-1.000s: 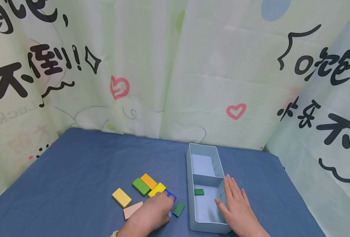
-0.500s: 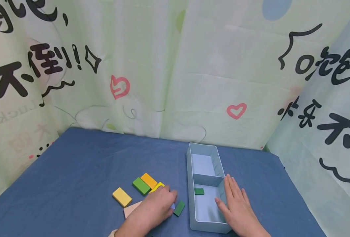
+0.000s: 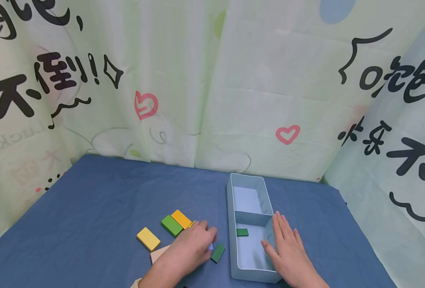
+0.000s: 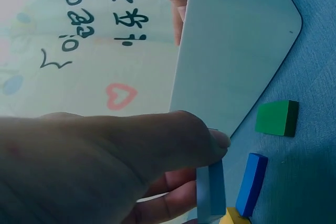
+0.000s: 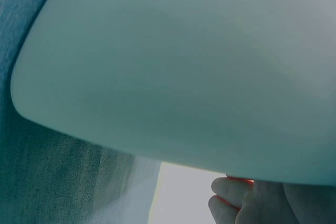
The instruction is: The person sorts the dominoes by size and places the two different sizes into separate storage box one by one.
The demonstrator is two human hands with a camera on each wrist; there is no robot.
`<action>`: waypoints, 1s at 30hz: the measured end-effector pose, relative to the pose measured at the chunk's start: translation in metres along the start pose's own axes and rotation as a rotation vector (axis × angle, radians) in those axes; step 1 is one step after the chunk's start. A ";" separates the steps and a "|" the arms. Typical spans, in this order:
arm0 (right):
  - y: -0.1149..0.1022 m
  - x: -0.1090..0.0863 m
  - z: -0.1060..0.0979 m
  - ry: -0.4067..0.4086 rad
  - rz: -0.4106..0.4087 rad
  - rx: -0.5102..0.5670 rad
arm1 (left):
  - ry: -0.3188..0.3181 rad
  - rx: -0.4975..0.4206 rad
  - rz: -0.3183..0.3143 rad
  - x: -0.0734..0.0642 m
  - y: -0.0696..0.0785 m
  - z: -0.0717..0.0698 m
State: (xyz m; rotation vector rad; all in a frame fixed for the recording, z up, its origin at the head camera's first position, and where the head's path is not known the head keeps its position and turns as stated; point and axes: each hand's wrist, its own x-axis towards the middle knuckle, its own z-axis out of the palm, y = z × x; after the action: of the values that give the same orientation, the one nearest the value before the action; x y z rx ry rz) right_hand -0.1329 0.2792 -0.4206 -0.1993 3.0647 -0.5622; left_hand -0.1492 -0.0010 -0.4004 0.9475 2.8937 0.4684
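Observation:
My left hand (image 3: 194, 246) pinches a light blue block (image 4: 211, 192) between thumb and fingers, just left of the box; the left wrist view shows this grip closely. Beside it lie a dark blue block (image 4: 252, 184), a dark green block (image 3: 218, 253) and a yellow block (image 4: 234, 216), the last mostly covered by the hand in the head view. My right hand (image 3: 290, 252) has its fingers straight and rests against the right side of the pale blue two-compartment box (image 3: 234, 256). In the box's near compartment lies a small green block (image 3: 242, 232).
Left of my left hand are a green block (image 3: 172, 226), an orange block (image 3: 181, 219), a pale yellow block (image 3: 148, 239) and a partly covered beige block (image 3: 159, 253). A divider (image 3: 253, 218) splits the box. A printed curtain (image 3: 212, 100) hangs behind the blue-covered table (image 3: 118, 192).
My left hand has shifted slightly up and to the right, and now covers the dark blue block and more of the yellow one in the head view. The right hand stays put.

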 end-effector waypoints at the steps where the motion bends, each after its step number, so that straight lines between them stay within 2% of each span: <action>1: 0.000 0.000 0.000 0.001 0.000 -0.001 | 0.011 0.004 0.006 0.000 0.000 0.000; 5: 0.000 -0.001 0.000 0.015 -0.008 -0.007 | 0.058 0.045 0.033 -0.001 0.001 -0.001; 12: -0.001 -0.001 0.000 0.024 -0.011 -0.010 | 0.092 0.137 0.004 -0.003 0.007 -0.001; 16: 0.000 -0.001 0.001 0.021 -0.008 -0.010 | 0.133 0.162 0.016 -0.005 0.009 -0.001; 19: 0.001 -0.002 0.001 0.025 -0.006 -0.007 | 0.153 0.166 0.032 -0.005 0.010 -0.001; 25: 0.001 -0.003 0.000 0.036 -0.011 -0.005 | 0.115 0.137 0.040 -0.004 0.009 -0.005; 30: -0.001 -0.003 0.002 0.047 -0.022 -0.007 | 0.123 0.095 0.060 -0.004 0.012 -0.009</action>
State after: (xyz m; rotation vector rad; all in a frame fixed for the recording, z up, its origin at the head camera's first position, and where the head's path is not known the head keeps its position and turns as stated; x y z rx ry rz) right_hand -0.1300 0.2783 -0.4221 -0.2235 3.1138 -0.5659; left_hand -0.1408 0.0030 -0.3881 1.0570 3.0288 0.4102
